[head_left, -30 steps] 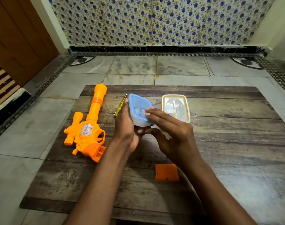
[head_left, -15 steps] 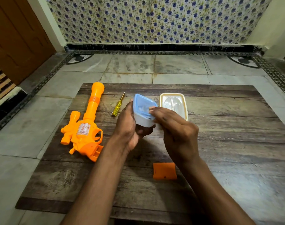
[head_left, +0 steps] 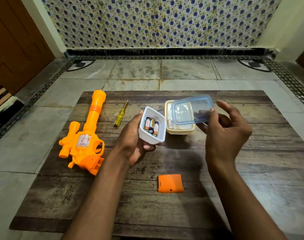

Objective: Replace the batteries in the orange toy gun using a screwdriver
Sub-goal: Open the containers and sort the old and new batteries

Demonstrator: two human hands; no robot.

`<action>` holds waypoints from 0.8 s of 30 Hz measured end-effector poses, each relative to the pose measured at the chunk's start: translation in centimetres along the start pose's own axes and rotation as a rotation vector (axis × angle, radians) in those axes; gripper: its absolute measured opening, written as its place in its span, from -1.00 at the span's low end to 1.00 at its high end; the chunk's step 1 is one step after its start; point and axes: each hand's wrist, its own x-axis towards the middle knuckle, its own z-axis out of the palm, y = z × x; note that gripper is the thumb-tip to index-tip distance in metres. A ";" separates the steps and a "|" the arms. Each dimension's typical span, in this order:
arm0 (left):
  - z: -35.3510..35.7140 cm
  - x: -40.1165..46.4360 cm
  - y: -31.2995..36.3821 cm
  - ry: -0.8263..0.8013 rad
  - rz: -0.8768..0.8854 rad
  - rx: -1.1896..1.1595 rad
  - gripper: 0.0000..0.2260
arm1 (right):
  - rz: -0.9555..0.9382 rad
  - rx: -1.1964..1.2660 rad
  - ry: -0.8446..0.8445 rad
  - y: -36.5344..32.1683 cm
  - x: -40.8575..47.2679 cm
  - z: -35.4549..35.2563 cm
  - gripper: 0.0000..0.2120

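My left hand [head_left: 133, 144] grips a small white box [head_left: 160, 131] tilted toward me, with several black-and-gold batteries [head_left: 151, 126] inside. My right hand [head_left: 225, 135] pinches the box's clear blue lid [head_left: 192, 109], lifted off and held up to the right. The orange toy gun [head_left: 86, 135] lies on the left of the wooden table [head_left: 251, 170], its battery bay open at the grip. The gun's orange battery cover [head_left: 170, 183] lies flat near the table's middle, with a tiny screw beside it. A yellow-handled screwdriver [head_left: 121, 113] lies between the gun and the box.
A cream-rimmed container [head_left: 179, 131] stands on the table behind the blue lid. Grey stone floor surrounds the low table. A blue-patterned tiled wall runs along the back and a brown door stands at the far left.
My right hand has pulled the blue lid off the white box and carried it up and to the right. The batteries inside now show. My left hand still holds the box.
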 end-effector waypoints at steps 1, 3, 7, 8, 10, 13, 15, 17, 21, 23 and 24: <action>0.1 0.1 -0.1 0.000 -0.002 0.002 -0.60 | 0.046 0.035 0.010 0.0 0.3 -0.3 -0.77; 0.2 0.4 -0.3 0.002 -0.005 -0.004 -0.57 | 0.091 0.050 0.028 0.1 1.2 -1.2 -0.78; 0.2 0.6 -0.4 -0.004 0.022 -0.037 -0.54 | 0.079 -0.103 0.049 0.9 3.3 -3.2 -0.83; 0.3 0.6 -0.4 -0.008 0.031 -0.036 -0.54 | 0.060 -0.172 0.042 1.3 3.8 -3.8 -0.82; 0.3 0.4 -0.4 -0.020 0.045 -0.026 -0.54 | 0.024 -0.318 -0.022 2.2 4.8 -4.7 -0.81; 0.4 0.4 -0.4 -0.034 0.058 -0.006 -0.57 | -0.008 -0.491 -0.169 3.1 5.7 -5.2 -0.76; 0.4 0.4 -0.5 -0.027 0.057 0.001 -0.58 | -0.035 -0.573 -0.210 3.5 5.9 -5.0 -0.75; 0.3 0.3 -0.5 -0.026 0.046 -0.001 -0.57 | -0.054 -0.662 -0.227 4.0 5.9 -4.6 -0.73; 0.2 0.3 -0.6 -0.010 0.039 0.029 -0.53 | -0.082 -0.775 -0.262 5.2 6.0 -4.1 -0.74; 0.1 0.4 -0.8 0.035 0.044 0.052 -0.53 | -0.121 -0.839 -0.256 5.7 6.0 -4.2 -0.76; 0.1 0.4 -0.9 0.062 0.048 0.063 -0.54 | -0.149 -0.874 -0.259 5.9 6.1 -4.3 -0.76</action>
